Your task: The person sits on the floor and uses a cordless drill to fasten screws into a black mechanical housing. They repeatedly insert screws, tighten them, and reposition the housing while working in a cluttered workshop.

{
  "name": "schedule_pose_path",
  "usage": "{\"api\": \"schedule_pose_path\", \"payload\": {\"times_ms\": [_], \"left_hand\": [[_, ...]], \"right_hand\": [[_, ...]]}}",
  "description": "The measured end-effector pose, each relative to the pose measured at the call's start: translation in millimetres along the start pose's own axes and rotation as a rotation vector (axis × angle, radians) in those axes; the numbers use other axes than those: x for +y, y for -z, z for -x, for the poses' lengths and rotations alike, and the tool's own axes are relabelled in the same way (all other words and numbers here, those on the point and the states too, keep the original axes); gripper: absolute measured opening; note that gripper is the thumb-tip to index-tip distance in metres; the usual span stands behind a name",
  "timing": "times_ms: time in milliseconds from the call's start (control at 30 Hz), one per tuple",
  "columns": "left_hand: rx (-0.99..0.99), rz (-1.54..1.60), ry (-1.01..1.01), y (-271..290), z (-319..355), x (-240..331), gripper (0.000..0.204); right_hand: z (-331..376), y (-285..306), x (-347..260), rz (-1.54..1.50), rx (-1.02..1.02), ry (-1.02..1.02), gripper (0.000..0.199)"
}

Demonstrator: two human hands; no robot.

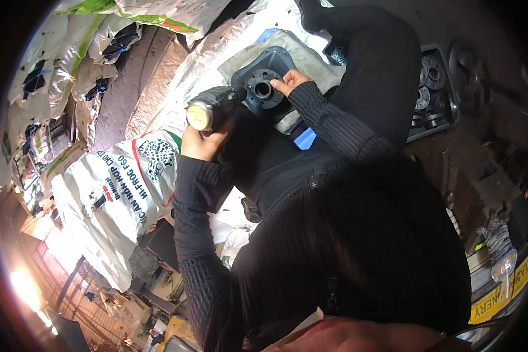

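Note:
My left hand is wrapped round the grip of a black drill-like power tool with a pale yellow round back end. Its front end points at a round metal flange with a raised central bore and holes round its rim. Whether the tool's tip touches the flange is hidden. My right hand pinches the flange's right side between thumb and fingers. Under the flange is a dark, square metal tray with rounded corners, resting on a grey cloth between my legs.
At the right, a dark crate holds several similar metal flanges. White printed sacks lie at my left, with more plastic bags hanging beyond. A blue scrap lies beside my right forearm. A yellow plate shows at lower right.

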State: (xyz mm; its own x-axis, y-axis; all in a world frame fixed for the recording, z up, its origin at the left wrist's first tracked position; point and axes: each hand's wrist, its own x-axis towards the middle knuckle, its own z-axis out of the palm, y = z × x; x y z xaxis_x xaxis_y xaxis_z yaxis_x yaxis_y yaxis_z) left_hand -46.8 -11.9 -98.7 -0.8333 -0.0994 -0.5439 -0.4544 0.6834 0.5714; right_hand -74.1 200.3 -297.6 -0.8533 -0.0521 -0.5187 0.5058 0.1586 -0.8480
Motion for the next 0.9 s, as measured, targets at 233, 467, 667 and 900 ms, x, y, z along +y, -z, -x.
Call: {"api": "schedule_pose_path", "payload": {"times_ms": [233,467,667,900], "left_hand": [[0.148,0.351,-0.353,47,9,46,0.033],[0.051,-0.226,-0.485,15,69,58,0.053],[0.011,-0.093,-0.468,-20,69,26,0.059],[0.042,-0.197,-0.566,-10,67,28,0.060]], "right_hand": [[-7,6,-1,0.091,-0.088,-0.075,0.047],[20,52,-9,-1.143,-0.322,-0.386,0.037],[38,56,-26,-1.332,-0.765,-0.234,0.047],[48,46,-47,-1.097,-0.738,-0.154,0.053]]}}
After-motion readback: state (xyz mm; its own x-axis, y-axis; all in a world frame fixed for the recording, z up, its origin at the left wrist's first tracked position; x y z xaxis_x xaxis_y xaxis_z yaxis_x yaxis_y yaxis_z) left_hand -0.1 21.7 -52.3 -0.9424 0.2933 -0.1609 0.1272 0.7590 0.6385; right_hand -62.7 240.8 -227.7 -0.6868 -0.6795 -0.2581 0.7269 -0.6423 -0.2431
